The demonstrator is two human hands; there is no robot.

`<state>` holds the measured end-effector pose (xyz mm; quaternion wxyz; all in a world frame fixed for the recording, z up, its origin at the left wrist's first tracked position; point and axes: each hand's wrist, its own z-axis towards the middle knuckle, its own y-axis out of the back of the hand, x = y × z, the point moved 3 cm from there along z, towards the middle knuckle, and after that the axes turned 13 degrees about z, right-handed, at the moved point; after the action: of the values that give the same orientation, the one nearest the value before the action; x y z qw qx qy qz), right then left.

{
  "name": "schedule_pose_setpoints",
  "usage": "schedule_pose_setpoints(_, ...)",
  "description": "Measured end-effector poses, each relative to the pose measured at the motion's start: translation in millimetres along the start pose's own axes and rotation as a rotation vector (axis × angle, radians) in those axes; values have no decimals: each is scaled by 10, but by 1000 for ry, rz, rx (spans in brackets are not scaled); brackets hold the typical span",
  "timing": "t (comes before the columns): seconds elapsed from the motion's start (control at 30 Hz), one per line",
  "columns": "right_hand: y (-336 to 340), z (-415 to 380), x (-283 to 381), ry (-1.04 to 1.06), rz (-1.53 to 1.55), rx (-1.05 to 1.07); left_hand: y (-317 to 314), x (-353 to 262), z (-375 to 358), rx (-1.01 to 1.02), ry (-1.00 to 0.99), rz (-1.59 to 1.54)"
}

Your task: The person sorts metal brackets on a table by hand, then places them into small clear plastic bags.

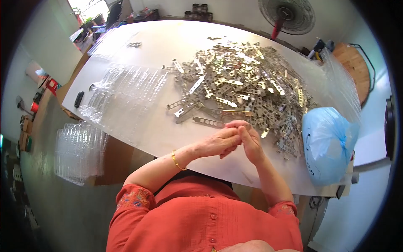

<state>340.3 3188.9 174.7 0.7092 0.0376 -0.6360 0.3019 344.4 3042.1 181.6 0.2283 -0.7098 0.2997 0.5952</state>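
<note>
My left hand [218, 143] and my right hand [250, 140] meet fingertip to fingertip just above the white table [168, 46], near its front edge. The fingers are pinched together; whatever small item sits between them is hidden. A gold bangle [177, 160] circles my left wrist. Right behind my hands spreads a big heap of perforated metal brackets [243, 80]. One long bracket [208, 122] lies loose just left of my hands.
Clear plastic blister trays [126, 94] cover the table's left part, and a stack of them [79, 153] stands lower left. A blue plastic bag [327, 143] rests at the right edge. A fan [287, 14] stands at the back.
</note>
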Motion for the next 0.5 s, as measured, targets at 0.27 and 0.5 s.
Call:
schedule_pose_setpoints(0.27,245,-81,-20,-25,127,-186,-80,7,395,90,-95,112)
schedule_pose_setpoints(0.5,328,-68,-16,115,-67,-212,-116,61,503,33,-136,124)
